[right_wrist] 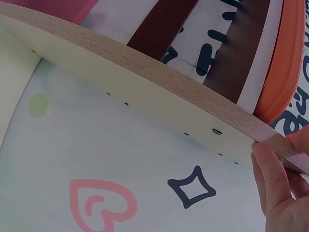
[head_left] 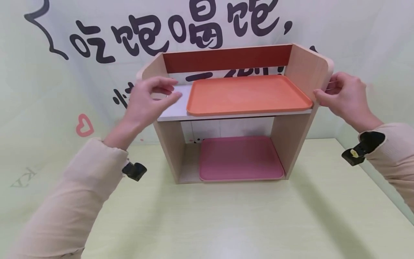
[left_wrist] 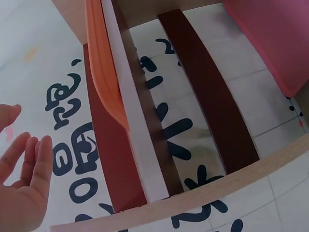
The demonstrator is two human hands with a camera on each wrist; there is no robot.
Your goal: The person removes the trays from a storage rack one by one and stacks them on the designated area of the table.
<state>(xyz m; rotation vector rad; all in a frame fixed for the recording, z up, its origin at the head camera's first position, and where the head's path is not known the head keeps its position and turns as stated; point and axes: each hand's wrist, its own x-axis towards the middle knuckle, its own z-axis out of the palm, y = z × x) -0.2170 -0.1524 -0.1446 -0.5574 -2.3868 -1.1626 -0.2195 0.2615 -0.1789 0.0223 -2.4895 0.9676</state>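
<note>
- Basically, loading looks done: the flat orange plastic-looking tray [head_left: 249, 95] lies on the smooth white upper shelf [head_left: 178, 109], and the flat pink plastic-looking tray [head_left: 240, 158] lies on the pale wood lower deck [head_left: 191, 169].
- Both are inside the upright two-level wood-grain shelf unit [head_left: 173, 147], which stands on the pale yellow-green table [head_left: 226, 219].
- Orange tray: right end at or just beside the pale wood right side panel [head_left: 307, 75], bare shelf to its left. Front lip is near the shelf's front edge; can't tell if it overhangs.
- Pink tray: same bias, right edge by the right panel, bare deck on the left.
- My right hand [head_left: 349, 97]: pinching the right panel near its front edge, thumb at the front, fingers on the outer face. No tray in it.
- My left hand [head_left: 147, 99]: fingers loosely bent, clear gap to the thumb, nothing held. It's near the pale wood left side panel [head_left: 156, 66]; the left wrist view shows it apart from the unit.
- Left to do, my read: at most squaring up the unit or centring the trays, plus letting go on the right.
</note>
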